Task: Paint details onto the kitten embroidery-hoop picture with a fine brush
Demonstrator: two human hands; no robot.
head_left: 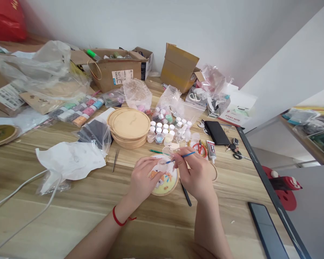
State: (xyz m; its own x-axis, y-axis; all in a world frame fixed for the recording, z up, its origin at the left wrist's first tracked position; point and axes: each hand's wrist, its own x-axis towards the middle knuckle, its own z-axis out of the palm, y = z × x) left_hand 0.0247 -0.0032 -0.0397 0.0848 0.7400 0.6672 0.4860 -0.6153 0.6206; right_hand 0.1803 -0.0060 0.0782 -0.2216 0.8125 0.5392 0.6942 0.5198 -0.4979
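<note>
My right hand (196,171) pinches a thin blue brush (188,154), its tip pointing left. My left hand (144,176) is closed at the fingertips around a small, whitish, see-through thing (162,166), too unclear to name. Both hands are above a round wooden disc with a coloured picture (164,186), yellow-green below with orange and blue shapes. The hands hide part of it. Beside its lower right edge lies a black stick-like tool (186,193). Beyond the disc is a green pen-like stick (156,151).
Stacked round wooden boards (129,124) stand behind my left hand, beside several white-capped jars (158,126). To the right are a glue tube (211,150), red-handled pliers (203,149) and a black wallet (216,132). Tweezers (115,160) lie left, a phone (267,230) near right.
</note>
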